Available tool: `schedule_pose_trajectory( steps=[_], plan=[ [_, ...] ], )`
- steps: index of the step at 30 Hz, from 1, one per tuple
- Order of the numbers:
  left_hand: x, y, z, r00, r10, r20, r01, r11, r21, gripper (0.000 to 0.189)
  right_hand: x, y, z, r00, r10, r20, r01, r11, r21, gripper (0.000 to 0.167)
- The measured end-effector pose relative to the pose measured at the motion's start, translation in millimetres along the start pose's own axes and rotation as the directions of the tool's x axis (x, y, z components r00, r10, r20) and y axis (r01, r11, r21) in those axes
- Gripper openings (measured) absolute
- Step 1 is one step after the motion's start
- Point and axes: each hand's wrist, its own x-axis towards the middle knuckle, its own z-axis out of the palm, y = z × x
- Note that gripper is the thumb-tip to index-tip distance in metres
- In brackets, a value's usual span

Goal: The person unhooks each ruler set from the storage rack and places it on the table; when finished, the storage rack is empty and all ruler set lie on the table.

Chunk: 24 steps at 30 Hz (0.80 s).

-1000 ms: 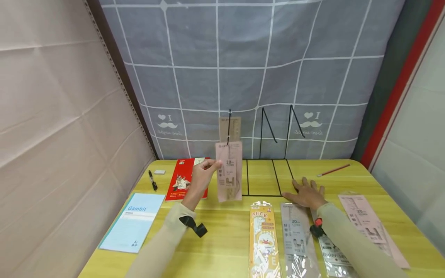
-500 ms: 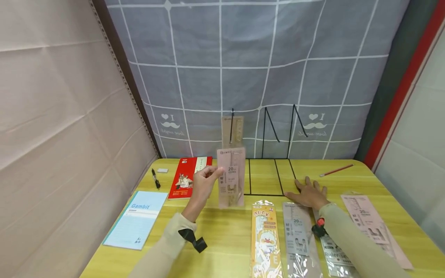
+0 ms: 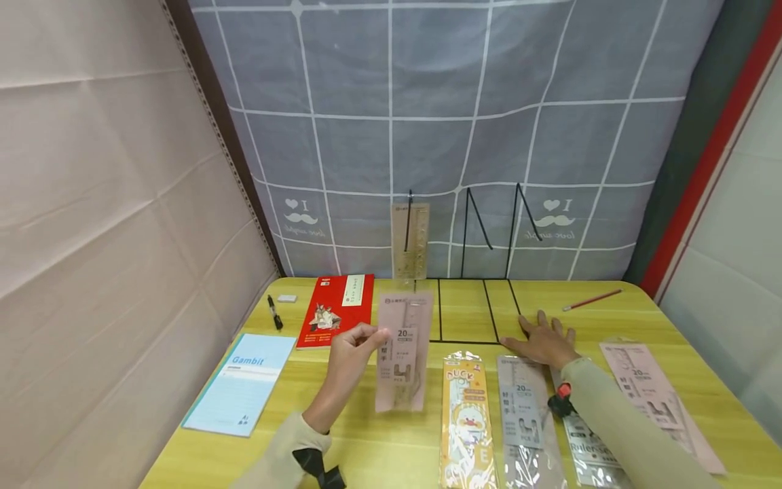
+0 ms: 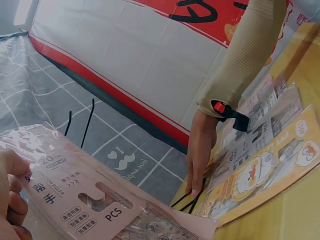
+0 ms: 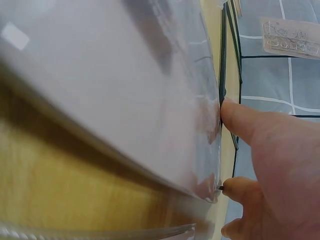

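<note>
My left hand (image 3: 354, 353) pinches the left edge of a pink ruler-set packet (image 3: 404, 353), marked 20 cm, and holds it upright in front of the rack. In the left wrist view its printed card and clear rulers show close up. A second ruler packet (image 3: 411, 238) hangs on the leftmost hook of the black wire rack (image 3: 469, 343). My right hand (image 3: 540, 339) rests with spread fingers at the right end of the rack's base. In the right wrist view a thumb and fingertip (image 5: 235, 187) lie right at the black wire.
Along the front lie a yellow duck packet (image 3: 469, 421), a grey ruler packet (image 3: 530, 421), a ruler-set packet (image 3: 589, 451) partly under the right sleeve, and pink packets (image 3: 662, 407). Around them are a red book (image 3: 336, 305), blue notebook (image 3: 241, 384), pen (image 3: 275, 312), eraser (image 3: 287, 299) and pencil (image 3: 592, 300).
My left hand has drawn the pink packet off the hook's front end, down and toward me. The packet behind it still hangs. My right hand has stayed on the rack's base.
</note>
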Motion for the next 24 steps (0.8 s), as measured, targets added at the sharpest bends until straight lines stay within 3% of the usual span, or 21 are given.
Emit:
schedule_pose_trajectory(
  steps=[8, 14, 19, 24],
  plan=[
    [-25.3, -4.2, -9.5, 0.997, -0.078, 0.024, 0.078, 0.997, 0.016, 0.023, -0.6, -2, -1, 1.000, 0.005, 0.011, -0.005, 1.000, 0.004, 0.101],
    [-30.6, -19.1, -7.5, 0.990, -0.128, 0.065, 0.126, 0.991, 0.039, 0.026, -1.0, 0, -1, 1.000, 0.004, 0.009, -0.004, 1.000, 0.002, 0.102],
    [-26.3, -38.3, -6.1, 0.993, -0.108, 0.054, 0.101, 0.986, 0.129, 0.023, 0.0, 2, 1, 1.000, 0.006, 0.007, -0.006, 1.000, 0.003, 0.102],
    [-22.8, -53.1, -5.2, 0.999, -0.012, 0.043, 0.000, 0.960, 0.279, 0.015, 1.1, 2, 2, 1.000, 0.007, 0.006, -0.007, 1.000, -0.007, 0.102]
  ],
)
